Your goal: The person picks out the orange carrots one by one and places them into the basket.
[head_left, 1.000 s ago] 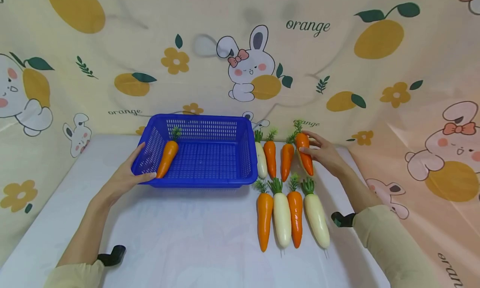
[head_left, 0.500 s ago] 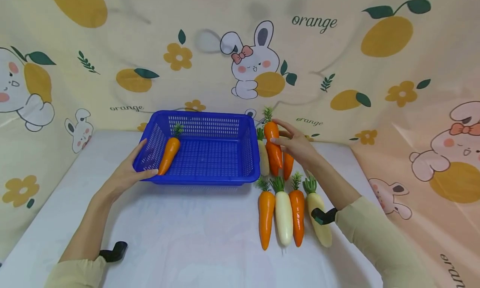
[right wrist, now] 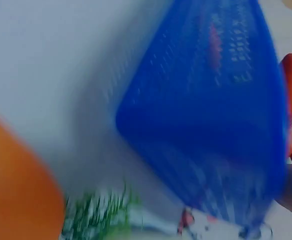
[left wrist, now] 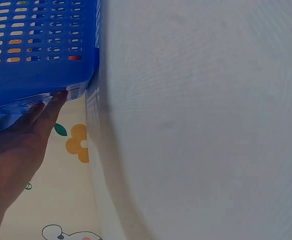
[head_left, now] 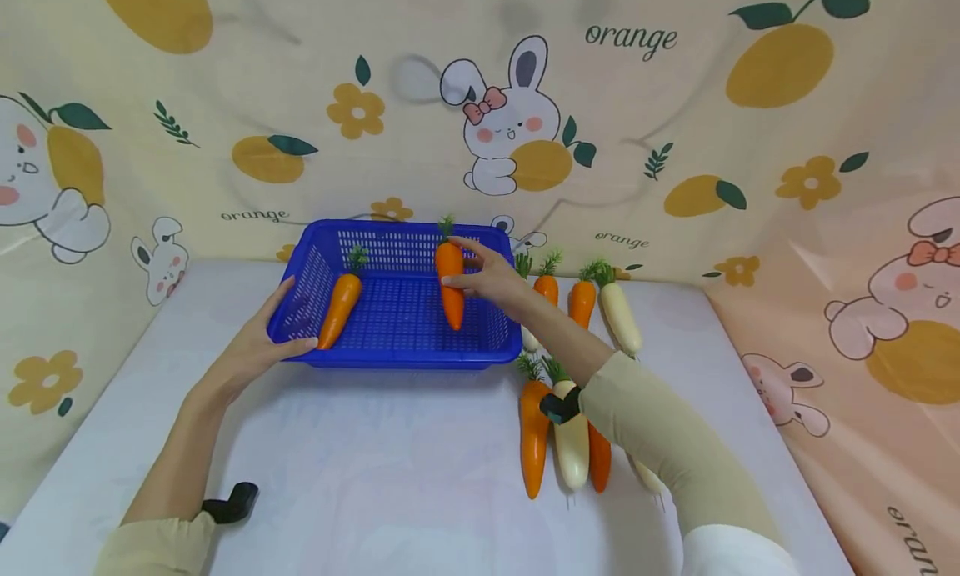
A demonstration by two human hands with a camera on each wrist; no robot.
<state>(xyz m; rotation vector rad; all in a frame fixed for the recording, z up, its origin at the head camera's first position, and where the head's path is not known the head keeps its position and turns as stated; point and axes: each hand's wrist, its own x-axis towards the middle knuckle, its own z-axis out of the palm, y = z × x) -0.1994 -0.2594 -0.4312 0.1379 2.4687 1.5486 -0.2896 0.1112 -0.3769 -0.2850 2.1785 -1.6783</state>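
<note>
My right hand (head_left: 487,274) pinches an orange carrot (head_left: 451,286) between thumb and fingers. This carrot, green tuft up, is over the right part of a blue plastic basket (head_left: 405,359). In the right wrist view the basket wall (right wrist: 206,120) fills the middle, with the carrot's tip (right wrist: 289,65) past its rim. A second carrot (head_left: 341,309) lies inside the basket at the left. My left hand (head_left: 251,334) holds the basket's near left corner, thumb on the rim; its fingers (left wrist: 51,110) lie against the outer wall in the left wrist view.
Right of the basket, a back row has carrots (head_left: 582,301) and white radishes (head_left: 621,318). A front row of a carrot (head_left: 533,451), a white radish (head_left: 572,451) and others is partly behind my right forearm. A patterned cloth (head_left: 405,101) hangs behind the white table (head_left: 375,476).
My right hand has carried the carrot from the back row's right side leftward to over the basket. The left hand keeps its place on the corner.
</note>
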